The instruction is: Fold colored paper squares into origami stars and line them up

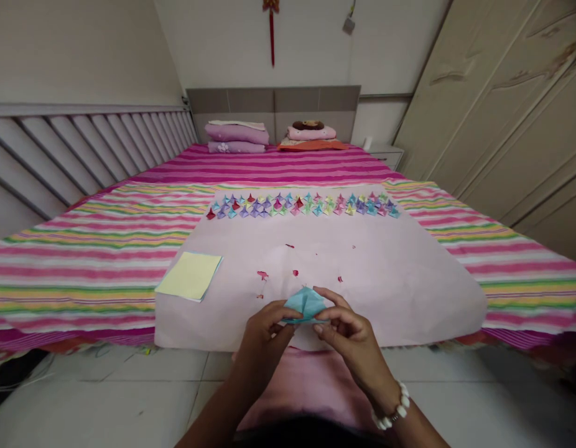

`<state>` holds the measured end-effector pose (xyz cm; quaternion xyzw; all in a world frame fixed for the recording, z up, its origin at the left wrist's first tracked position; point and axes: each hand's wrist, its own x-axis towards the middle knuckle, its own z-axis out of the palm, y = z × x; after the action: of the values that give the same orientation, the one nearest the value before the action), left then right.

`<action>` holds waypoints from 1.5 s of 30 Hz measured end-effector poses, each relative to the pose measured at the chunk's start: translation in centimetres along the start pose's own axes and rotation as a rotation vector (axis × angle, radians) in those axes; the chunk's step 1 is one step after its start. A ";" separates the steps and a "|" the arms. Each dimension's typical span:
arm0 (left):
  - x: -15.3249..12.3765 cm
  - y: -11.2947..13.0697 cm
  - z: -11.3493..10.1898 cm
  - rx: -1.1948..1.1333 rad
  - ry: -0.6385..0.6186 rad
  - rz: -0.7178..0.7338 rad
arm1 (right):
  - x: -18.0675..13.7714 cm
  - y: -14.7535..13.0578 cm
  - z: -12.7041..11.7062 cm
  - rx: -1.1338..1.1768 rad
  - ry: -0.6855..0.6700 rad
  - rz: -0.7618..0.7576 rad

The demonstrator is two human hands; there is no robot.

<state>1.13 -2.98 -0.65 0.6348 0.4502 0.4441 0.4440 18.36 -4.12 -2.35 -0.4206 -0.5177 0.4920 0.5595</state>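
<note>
Two hands, left hand (264, 326) and right hand (346, 330), pinch a half-folded blue paper (305, 303) between their fingertips over the near edge of a pink sheet (385, 280). On the sheet's left side a stack of squares (190, 275) lies unfolded. Along its far edge, dozens of finished folded pieces (301, 205) sit in rows.

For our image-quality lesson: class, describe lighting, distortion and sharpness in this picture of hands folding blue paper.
Head view: soft, even indoor light, no glare on the pink sheet; head view: wide-angle distortion tilts the wardrobe and slatted panel outward; head view: the left hand, right hand and blue paper look sharp, the row of small folded pieces too fine to resolve.
</note>
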 end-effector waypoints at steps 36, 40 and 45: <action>-0.7 0.1 0.5 0.103 0.034 0.208 | -1.0 -0.3 0.7 -0.192 0.046 -0.219; -0.7 0.3 0.6 0.115 0.033 0.120 | -1.1 -0.4 0.8 -0.200 0.066 -0.155; -0.7 0.6 0.6 0.094 0.020 0.025 | -0.8 -0.8 0.6 -0.176 0.059 -0.136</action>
<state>1.64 -3.87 -0.28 0.6561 0.4669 0.4345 0.4033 17.84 -5.07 -1.65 -0.4463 -0.5696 0.3929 0.5675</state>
